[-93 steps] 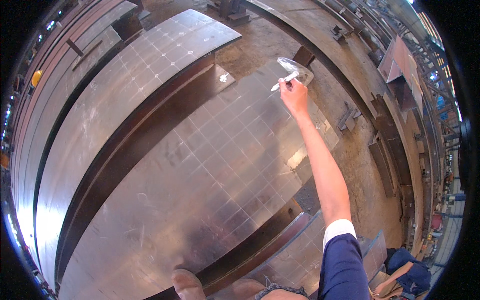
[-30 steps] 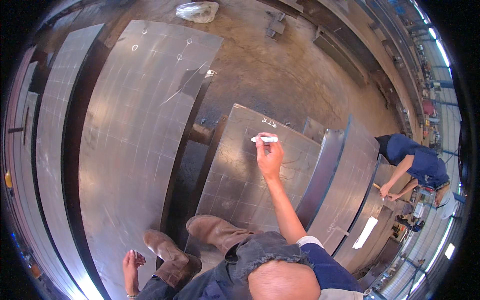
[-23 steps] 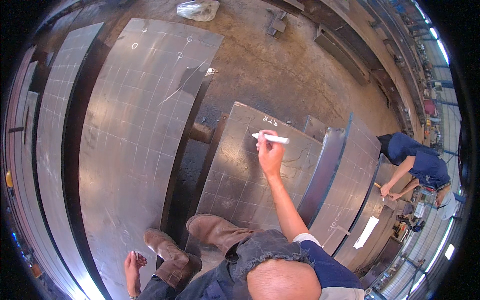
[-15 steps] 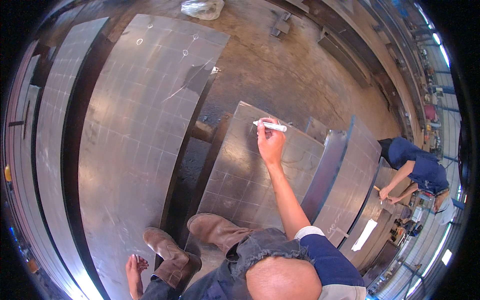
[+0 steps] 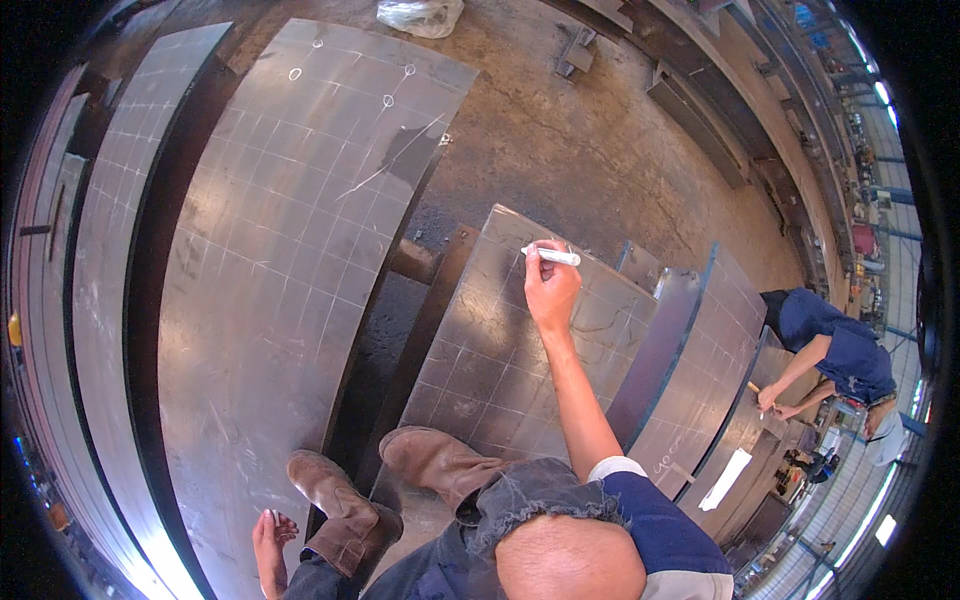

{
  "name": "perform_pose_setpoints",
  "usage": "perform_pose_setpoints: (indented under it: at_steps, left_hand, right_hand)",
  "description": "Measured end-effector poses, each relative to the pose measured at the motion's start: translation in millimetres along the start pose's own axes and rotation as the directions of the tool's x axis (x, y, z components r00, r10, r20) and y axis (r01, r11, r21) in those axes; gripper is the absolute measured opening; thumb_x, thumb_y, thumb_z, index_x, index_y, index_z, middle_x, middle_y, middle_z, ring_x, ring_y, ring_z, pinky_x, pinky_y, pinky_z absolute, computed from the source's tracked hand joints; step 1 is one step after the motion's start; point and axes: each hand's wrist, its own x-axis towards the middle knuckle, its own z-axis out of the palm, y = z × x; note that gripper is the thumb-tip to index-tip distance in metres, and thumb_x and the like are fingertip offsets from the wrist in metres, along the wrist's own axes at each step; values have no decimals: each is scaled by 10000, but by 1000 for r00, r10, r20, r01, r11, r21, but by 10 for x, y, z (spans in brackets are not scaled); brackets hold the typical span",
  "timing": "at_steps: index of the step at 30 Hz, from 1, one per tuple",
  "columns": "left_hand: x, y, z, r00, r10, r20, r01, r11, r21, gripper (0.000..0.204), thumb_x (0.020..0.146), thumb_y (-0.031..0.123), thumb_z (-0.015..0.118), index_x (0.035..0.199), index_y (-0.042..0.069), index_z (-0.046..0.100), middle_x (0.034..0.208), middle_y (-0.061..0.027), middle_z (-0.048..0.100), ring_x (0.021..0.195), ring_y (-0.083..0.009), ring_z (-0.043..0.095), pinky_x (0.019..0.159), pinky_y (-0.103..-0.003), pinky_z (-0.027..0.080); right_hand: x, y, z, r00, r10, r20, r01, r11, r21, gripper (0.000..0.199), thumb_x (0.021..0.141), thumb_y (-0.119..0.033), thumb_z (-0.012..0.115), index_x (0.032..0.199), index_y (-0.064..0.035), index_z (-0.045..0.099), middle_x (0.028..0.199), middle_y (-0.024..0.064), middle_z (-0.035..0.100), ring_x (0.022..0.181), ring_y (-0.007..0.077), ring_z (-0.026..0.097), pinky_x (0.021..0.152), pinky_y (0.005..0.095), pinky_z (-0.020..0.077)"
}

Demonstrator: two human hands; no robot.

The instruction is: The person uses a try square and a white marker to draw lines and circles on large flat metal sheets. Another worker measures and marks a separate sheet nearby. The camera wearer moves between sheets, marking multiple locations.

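My right hand [image 5: 553, 295] is closed around a white marker pen [image 5: 560, 257]. The pen's tip points left, over the far part of a dark steel plate [image 5: 455, 330] marked with a grid of pale lines. Down at the lower left, my left hand [image 5: 270, 540] hangs beside my boot with its fingers curled. Something small and whitish shows at its fingertips, too small to name. A larger gridded steel plate [image 5: 270, 280] lies to the left, with several small white circles drawn near its far end.
My boots [image 5: 430, 462] rest on the plates, with a dark gap [image 5: 365, 360] between them. More steel plates [image 5: 690, 350] stand to the right, where a co-worker [image 5: 830, 335] in dark blue bends over one. A clear plastic bag [image 5: 420, 16] lies on the floor beyond.
The whole view has shifted slightly, moving the far plates a little to the right. My right hand still holds the marker over the same plate, slightly lower in view. My left hand looks unchanged.
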Motion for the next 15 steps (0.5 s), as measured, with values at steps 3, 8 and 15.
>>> perform_pose_setpoints:
  at_steps: [3, 8, 15]
  left_hand:
    - [-26, 14, 26, 1000, 5, -8, -5, 1000, 10, 416, 1025, 444, 472, 921, 57, 584, 779, -64, 647, 681, -148, 632, 646, -266, 493]
    - [-38, 17, 39, 1000, 12, -9, -12, 1000, 2, 418, 1022, 450, 476, 921, 59, 584, 785, -63, 650, 686, -146, 633, 651, -267, 494]
    - [13, -58, -8, 1000, 6, 8, -6, 1000, -14, 416, 1024, 446, 476, 915, 59, 583, 783, -68, 651, 689, -147, 636, 643, -263, 494]
  right_hand:
    - [5, -30, -1, 1000, 1, 7, -1, 1000, -27, 151, 938, -181, 656, 930, -31, 648, 773, 60, 656, 626, 119, 627, 576, 269, 511]
    - [-3, -76, 6, 999, 23, 37, -23, 1000, -1, 138, 939, -173, 653, 956, -37, 661, 793, 54, 689, 649, 107, 645, 596, 254, 516]
    - [-54, -44, 40, 996, -49, 72, 47, 999, 22, 129, 941, -160, 641, 947, -31, 637, 781, 63, 660, 629, 132, 643, 573, 267, 518]
